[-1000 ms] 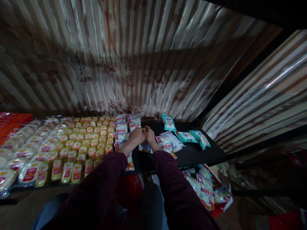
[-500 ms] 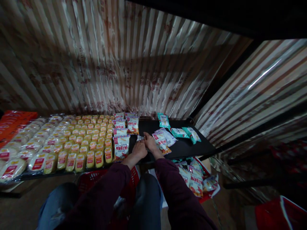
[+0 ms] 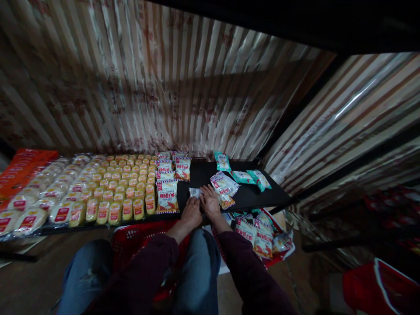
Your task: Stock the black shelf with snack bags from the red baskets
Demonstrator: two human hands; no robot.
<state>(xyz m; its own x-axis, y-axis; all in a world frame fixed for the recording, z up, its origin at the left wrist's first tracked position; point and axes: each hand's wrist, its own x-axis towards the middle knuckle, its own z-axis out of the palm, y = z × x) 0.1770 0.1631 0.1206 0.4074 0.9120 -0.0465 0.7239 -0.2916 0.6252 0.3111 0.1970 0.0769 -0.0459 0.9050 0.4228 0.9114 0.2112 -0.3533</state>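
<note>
right, nearest first: denim knees (image 3: 198,271) are showing below, with a red basket (image 3: 123,240) sitting under the shelf beyond them. dark purple sleeves (image 3: 154,258) are reaching forward over this. to the right, below the shelf, a second red basket (image 3: 275,262) is holding a heap of printed packets.

the left hand (image 3: 192,213) is resting at the shelf's front edge, fingers bent toward a small pale packet (image 3: 194,192); cannot tell if it is gripping. the right hand (image 3: 210,202) is lying just beside it, fingers stretched forward and close together over the packet's right end; pinch or plain touch, cannot tell. the packet is lying barcode up on the black shelf (image 3: 249,197), partly hidden by both hands.

left of the hands, red-lettered packets (image 3: 167,197) are lining up front to back, yellow wrapped pieces (image 3: 127,211) filling rows beside them, then round pale ones (image 3: 31,218). right of the hands, loose packets (image 3: 223,191) are overlapping. farther back, green packets (image 3: 243,176) are lying askew. behind everything, striped sheeting (image 3: 197,87) is hanging.
</note>
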